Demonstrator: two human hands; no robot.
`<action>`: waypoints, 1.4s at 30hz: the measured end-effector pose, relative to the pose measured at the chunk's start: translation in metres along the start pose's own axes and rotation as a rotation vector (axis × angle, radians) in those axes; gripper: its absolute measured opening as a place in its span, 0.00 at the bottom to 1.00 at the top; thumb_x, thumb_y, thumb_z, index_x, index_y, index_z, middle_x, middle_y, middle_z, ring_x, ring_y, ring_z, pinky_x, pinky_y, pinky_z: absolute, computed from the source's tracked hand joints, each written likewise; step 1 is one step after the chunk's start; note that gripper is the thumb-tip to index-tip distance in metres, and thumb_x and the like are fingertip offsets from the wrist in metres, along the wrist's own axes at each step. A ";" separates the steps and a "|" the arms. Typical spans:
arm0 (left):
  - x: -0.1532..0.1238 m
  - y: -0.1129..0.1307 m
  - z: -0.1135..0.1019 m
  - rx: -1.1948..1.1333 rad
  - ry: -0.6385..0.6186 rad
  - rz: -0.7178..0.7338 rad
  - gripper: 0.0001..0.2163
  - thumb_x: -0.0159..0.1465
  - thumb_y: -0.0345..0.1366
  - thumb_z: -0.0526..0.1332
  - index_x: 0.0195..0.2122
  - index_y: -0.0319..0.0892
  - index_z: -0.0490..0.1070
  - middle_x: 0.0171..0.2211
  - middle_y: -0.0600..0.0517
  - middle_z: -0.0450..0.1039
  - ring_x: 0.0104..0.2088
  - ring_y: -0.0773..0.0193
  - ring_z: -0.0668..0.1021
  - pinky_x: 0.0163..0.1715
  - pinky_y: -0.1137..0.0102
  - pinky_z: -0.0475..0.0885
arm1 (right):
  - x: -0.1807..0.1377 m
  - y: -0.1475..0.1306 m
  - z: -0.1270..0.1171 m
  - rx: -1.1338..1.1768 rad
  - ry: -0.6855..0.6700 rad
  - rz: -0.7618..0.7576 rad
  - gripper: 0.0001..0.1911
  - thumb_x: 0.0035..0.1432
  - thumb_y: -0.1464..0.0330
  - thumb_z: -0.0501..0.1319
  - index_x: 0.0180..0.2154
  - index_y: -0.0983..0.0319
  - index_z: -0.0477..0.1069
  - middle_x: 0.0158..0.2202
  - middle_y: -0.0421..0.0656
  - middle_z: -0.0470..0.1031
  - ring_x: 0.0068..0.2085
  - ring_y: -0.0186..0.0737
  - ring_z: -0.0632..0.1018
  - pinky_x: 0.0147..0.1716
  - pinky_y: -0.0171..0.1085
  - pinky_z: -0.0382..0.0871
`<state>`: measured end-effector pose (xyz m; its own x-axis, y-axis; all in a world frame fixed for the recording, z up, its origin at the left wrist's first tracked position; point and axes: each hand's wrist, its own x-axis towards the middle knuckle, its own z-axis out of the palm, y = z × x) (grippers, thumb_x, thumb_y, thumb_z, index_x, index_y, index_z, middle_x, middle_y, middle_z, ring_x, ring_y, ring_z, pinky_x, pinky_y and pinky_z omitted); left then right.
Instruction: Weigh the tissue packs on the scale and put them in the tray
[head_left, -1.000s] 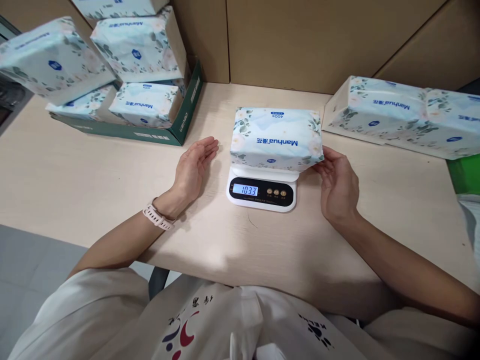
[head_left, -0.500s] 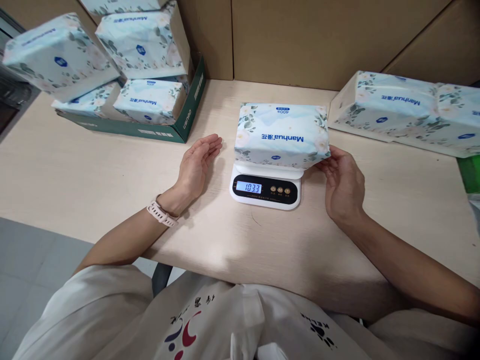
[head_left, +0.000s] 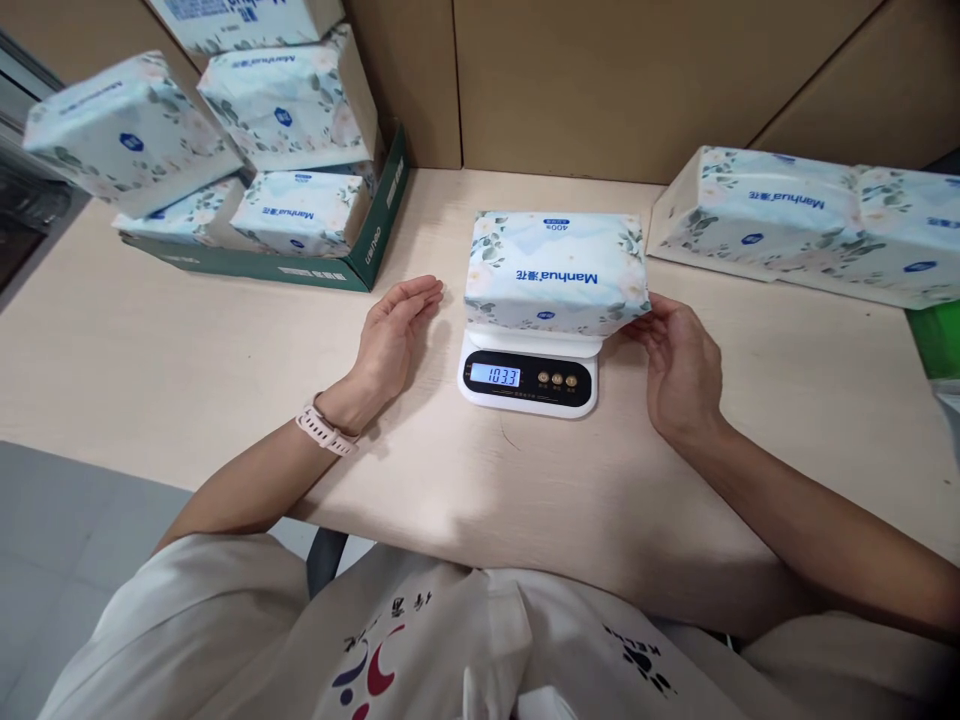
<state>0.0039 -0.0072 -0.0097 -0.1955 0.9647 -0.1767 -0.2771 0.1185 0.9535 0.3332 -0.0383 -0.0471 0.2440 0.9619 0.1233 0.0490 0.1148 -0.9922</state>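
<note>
A floral tissue pack (head_left: pixel 556 270) lies on a small white kitchen scale (head_left: pixel 528 378) whose display reads 103.3. My left hand (head_left: pixel 392 332) rests edge-down on the table (head_left: pixel 187 350) just left of the pack, fingers stretched out, a short gap from it, holding nothing. My right hand (head_left: pixel 677 362) is at the pack's right end, fingers loosely curved with the fingertips at or touching its lower corner. A pale watch strap sits on my left wrist.
A green carton (head_left: pixel 352 262) at the back left holds several stacked tissue packs (head_left: pixel 289 100). More tissue packs (head_left: pixel 795 220) lie at the back right. Brown cardboard walls (head_left: pixel 615 80) stand behind the table. Something green (head_left: pixel 937 340) sits at the right edge.
Only the camera has shifted a little. Both hands, the pack and the reading of 103.3 stay as they were.
</note>
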 end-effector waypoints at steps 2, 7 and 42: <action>0.000 0.000 -0.001 0.008 -0.010 0.004 0.07 0.68 0.29 0.70 0.45 0.42 0.86 0.54 0.45 0.89 0.59 0.57 0.87 0.77 0.58 0.77 | -0.001 -0.003 0.001 -0.009 0.009 0.003 0.26 0.76 0.41 0.64 0.57 0.51 0.87 0.59 0.47 0.89 0.63 0.56 0.87 0.71 0.61 0.82; 0.001 -0.001 -0.002 0.017 -0.022 0.003 0.07 0.68 0.30 0.71 0.46 0.42 0.86 0.55 0.44 0.88 0.61 0.55 0.87 0.78 0.55 0.75 | -0.001 -0.005 0.003 -0.002 0.012 0.011 0.24 0.76 0.42 0.65 0.56 0.51 0.86 0.59 0.47 0.89 0.61 0.56 0.87 0.70 0.61 0.82; 0.002 -0.007 -0.004 0.031 -0.034 0.044 0.07 0.66 0.31 0.73 0.45 0.44 0.87 0.55 0.44 0.89 0.59 0.53 0.88 0.79 0.53 0.76 | -0.001 -0.006 -0.001 -0.069 -0.016 -0.019 0.25 0.73 0.38 0.64 0.35 0.48 0.78 0.49 0.45 0.87 0.59 0.60 0.84 0.68 0.61 0.79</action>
<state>0.0016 -0.0069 -0.0179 -0.1744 0.9765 -0.1268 -0.2394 0.0829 0.9674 0.3335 -0.0396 -0.0414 0.2270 0.9636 0.1409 0.1197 0.1159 -0.9860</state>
